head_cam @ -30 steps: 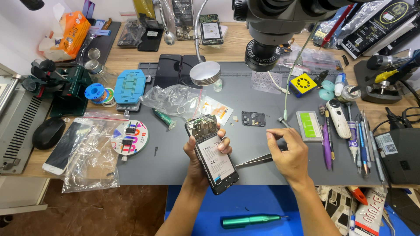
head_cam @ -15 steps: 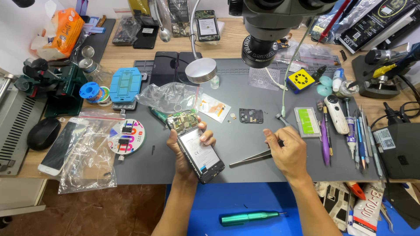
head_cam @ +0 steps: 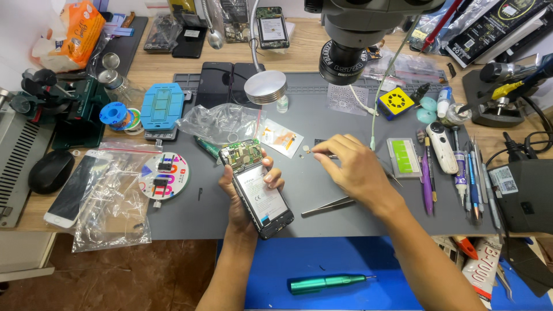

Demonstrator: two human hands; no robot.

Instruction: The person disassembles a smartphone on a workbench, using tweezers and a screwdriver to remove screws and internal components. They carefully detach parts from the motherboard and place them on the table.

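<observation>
Opened phone held in one hand, the other hand reaching to small parts on the mat.

The left hand (head_cam: 245, 198) wraps its fingers around an opened phone (head_cam: 257, 187), its green circuit board and flat white battery bared, tilted above the grey mat (head_cam: 322, 124). The right hand (head_cam: 351, 167) rests fingertips pressed together beside a tiny square chip (head_cam: 305, 149); whether they pinch anything is unclear. Slim metal tweezers (head_cam: 327, 206) lie just below it.

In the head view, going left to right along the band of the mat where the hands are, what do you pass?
Black mouse → white phone → round white disc → left hand holding the opened phone → right hand → green-and-white case → purple pen → black box.
</observation>
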